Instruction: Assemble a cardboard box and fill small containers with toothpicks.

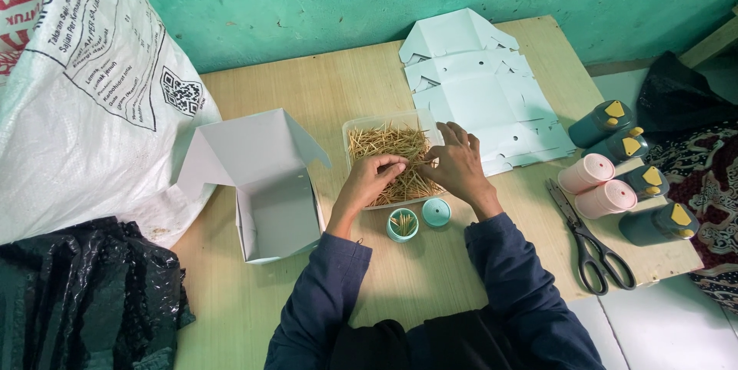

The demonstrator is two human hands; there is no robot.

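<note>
Both my hands are inside a clear plastic tray (pixel 352 125) filled with toothpicks (pixel 384 141). My left hand (pixel 370 178) pinches a few toothpicks with its fingers curled. My right hand (pixel 455 161) meets it, fingers also bent around toothpicks. Just in front of the tray stands a small teal round container (pixel 402 225) with some toothpicks in it, and its teal lid (pixel 437 212) lies beside it on the right.
An open white cardboard box (pixel 265 178) stands left of the tray. Flat white box blanks (pixel 477 85) lie at the back right. Scissors (pixel 590 241) and several pink and dark green round containers (pixel 623 170) sit at the table's right edge. A large white sack (pixel 84 85) and black plastic (pixel 84 293) fill the left.
</note>
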